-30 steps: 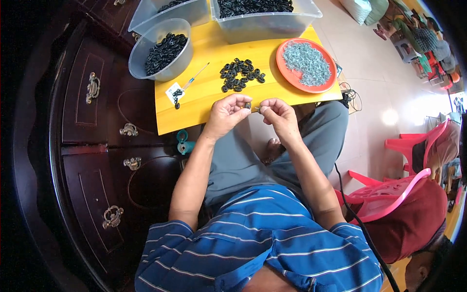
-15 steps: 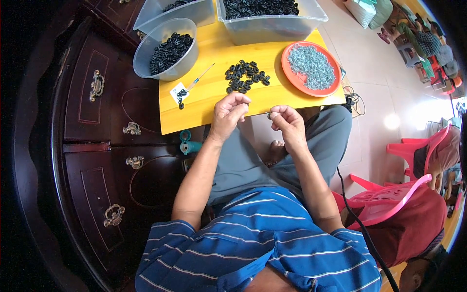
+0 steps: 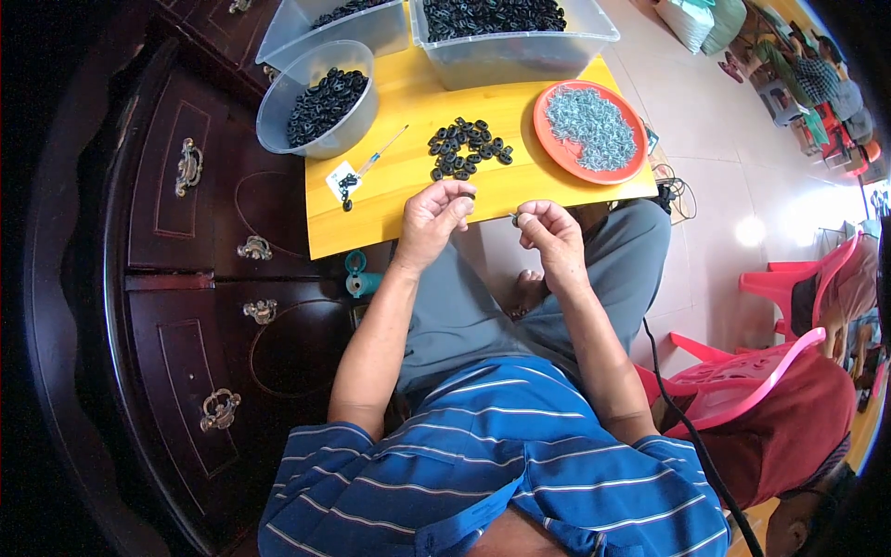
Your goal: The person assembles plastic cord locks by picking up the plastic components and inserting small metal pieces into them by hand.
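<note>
My left hand pinches a small black oval piece between thumb and fingertips at the table's near edge. Close to its right, my right hand is closed in a pinch on a small metal piece, like a screw, mostly covered by the fingers. The two hands are apart. Just beyond them, a loose group of black oval pieces lies on the yellow table. To the right stands an orange-red plate heaped with small silvery screw-like pieces.
At the back left, a round clear tub holds black pieces; two clear bins stand behind. A thin screwdriver lies beside a white card. A dark cabinet borders the left. Pink chairs with seated people are at right.
The black piece in my left fingers shows more plainly now. The hands have otherwise hardly moved; the view has shifted very slightly.
</note>
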Demonstrator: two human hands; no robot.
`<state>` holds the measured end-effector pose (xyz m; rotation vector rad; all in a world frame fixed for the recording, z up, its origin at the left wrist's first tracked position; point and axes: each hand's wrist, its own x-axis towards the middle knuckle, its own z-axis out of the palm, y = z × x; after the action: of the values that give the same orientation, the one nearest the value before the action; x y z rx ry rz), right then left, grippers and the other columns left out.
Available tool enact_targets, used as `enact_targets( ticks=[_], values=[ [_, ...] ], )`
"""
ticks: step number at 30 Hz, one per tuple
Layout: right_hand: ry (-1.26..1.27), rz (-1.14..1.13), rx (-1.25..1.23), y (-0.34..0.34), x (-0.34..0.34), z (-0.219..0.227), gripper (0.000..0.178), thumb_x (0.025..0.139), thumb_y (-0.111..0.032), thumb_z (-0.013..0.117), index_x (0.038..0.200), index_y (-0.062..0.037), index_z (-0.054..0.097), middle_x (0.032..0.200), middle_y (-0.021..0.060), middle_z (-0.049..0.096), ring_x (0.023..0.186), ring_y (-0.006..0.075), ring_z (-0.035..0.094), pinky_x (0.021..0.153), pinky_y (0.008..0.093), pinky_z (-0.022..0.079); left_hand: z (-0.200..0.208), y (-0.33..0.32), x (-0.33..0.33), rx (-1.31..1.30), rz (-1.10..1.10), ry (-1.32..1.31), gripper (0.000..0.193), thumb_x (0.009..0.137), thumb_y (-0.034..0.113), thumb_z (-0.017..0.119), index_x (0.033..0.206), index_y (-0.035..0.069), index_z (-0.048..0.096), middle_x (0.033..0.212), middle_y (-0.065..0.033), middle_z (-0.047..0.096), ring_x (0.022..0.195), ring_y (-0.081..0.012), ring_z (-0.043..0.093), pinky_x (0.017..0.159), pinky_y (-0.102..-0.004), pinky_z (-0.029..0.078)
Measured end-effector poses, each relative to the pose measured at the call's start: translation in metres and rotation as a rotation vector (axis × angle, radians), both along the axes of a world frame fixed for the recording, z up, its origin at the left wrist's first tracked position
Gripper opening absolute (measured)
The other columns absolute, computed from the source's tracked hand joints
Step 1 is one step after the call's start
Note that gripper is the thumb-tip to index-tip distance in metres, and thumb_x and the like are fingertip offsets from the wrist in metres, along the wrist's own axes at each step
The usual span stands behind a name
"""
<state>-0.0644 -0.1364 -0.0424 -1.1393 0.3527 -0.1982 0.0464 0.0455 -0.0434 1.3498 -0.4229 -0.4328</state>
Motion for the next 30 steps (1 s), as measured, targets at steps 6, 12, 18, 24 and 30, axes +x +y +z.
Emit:
enact_targets(
  ticks=[6, 12, 18, 24, 30],
  values=[
    [0.008, 0.023, -0.02, 0.003, 0.003, 0.001, 0.011, 0.093, -0.009, 0.067, 0.103, -0.0037, 0.065, 0.088, -0.0004, 0.066, 0.069, 0.0068, 0.055, 0.066, 0.0216, 0.045, 0.001, -0.002, -0.001, 0.027, -0.018, -0.054, 0.009, 0.096, 0.007, 0.062, 0.104, 0.002, 0.065, 0.085, 0.0019, 0.064, 0.074, -0.0038, 0.059, 0.066, -0.0201, 0.051],
    [0.017, 0.042, -0.052, 0.007, 0.007, 0.0, 0.011, 0.093, -0.01, 0.067, 0.102, -0.0043, 0.066, 0.086, -0.0022, 0.066, 0.069, 0.0055, 0.055, 0.065, 0.0208, 0.046, 0.005, -0.002, -0.004, -0.003, 0.003, -0.016, 0.013, 0.094, 0.004, 0.064, 0.107, 0.002, 0.063, 0.085, 0.0003, 0.065, 0.073, -0.0042, 0.06, 0.064, -0.0197, 0.051],
    [0.032, 0.059, -0.074, 0.009, 0.013, 0.005, 0.01, 0.093, -0.011, 0.067, 0.101, -0.0049, 0.066, 0.088, -0.0037, 0.065, 0.073, 0.004, 0.056, 0.066, 0.0203, 0.047, 0.002, 0.0, -0.002, 0.025, -0.051, -0.01, 0.021, 0.09, 0.0, 0.066, 0.111, 0.002, 0.064, 0.086, 0.0009, 0.064, 0.072, -0.0038, 0.059, 0.063, -0.0187, 0.05],
    [0.044, 0.068, -0.1, 0.011, 0.019, 0.004, 0.009, 0.094, -0.011, 0.067, 0.101, -0.0053, 0.066, 0.087, -0.0038, 0.065, 0.072, 0.0042, 0.056, 0.066, 0.0204, 0.046, 0.001, 0.002, -0.002, 0.032, -0.091, -0.016, 0.026, 0.089, -0.001, 0.067, 0.115, 0.0, 0.064, 0.09, 0.003, 0.064, 0.074, -0.0022, 0.058, 0.066, -0.0176, 0.049],
    [0.033, 0.082, -0.107, 0.012, 0.021, 0.002, 0.009, 0.094, -0.011, 0.067, 0.101, -0.0059, 0.065, 0.086, -0.004, 0.064, 0.07, 0.0043, 0.055, 0.065, 0.0198, 0.046, 0.0, 0.003, -0.001, 0.042, -0.113, -0.024, 0.028, 0.09, -0.001, 0.066, 0.118, 0.0, 0.065, 0.092, 0.0036, 0.064, 0.078, -0.0013, 0.058, 0.069, -0.0175, 0.049]
  ],
)
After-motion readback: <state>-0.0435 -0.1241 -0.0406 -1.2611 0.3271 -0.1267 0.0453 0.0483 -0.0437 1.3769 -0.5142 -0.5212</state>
